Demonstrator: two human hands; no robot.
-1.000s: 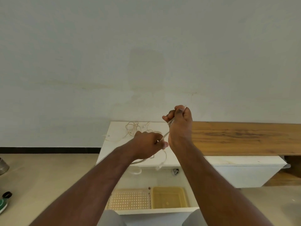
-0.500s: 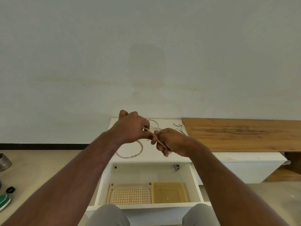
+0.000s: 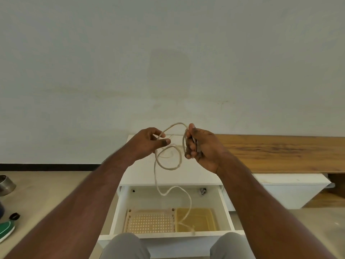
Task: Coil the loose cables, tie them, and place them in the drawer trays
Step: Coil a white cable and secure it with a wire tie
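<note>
Nearest the camera, two grey-clad knees [image 3: 127, 245] are seen at the bottom edge, just in front of one open white drawer [image 3: 119, 212]. Two trays are counted inside it, side by side and touching: a perforated beige tray [image 3: 149, 221] on the left and a translucent yellow tray [image 3: 203, 219] on the right. The free end of one cream cable [image 3: 168, 168] is seen hanging down over the yellow tray, its tip at the drawer's front edge.

Above the drawer, the cable is held between two hands. The right hand [image 3: 203, 148] is clenched round a bunch of the cable's turns, which run upright through its grip, with a dark object, too hidden to be identified, pressed against the palm. From the top of that grip one loop arches over to the left hand [image 3: 147, 144], where the strand is pinched between thumb and forefinger; the other fingers are loosely curled. Below and between the two hands a round loop hangs, and from it the tail drops toward the drawer.

Behind the hands lies the white table [image 3: 141, 172], on which further pale cable [image 3: 168, 155] can be made out, its count not tellable. A wooden top [image 3: 280, 152] adjoins it to the right. On the floor at far left, one metal bowl [image 3: 5, 184] and one green item [image 3: 6, 228] are seen.
</note>
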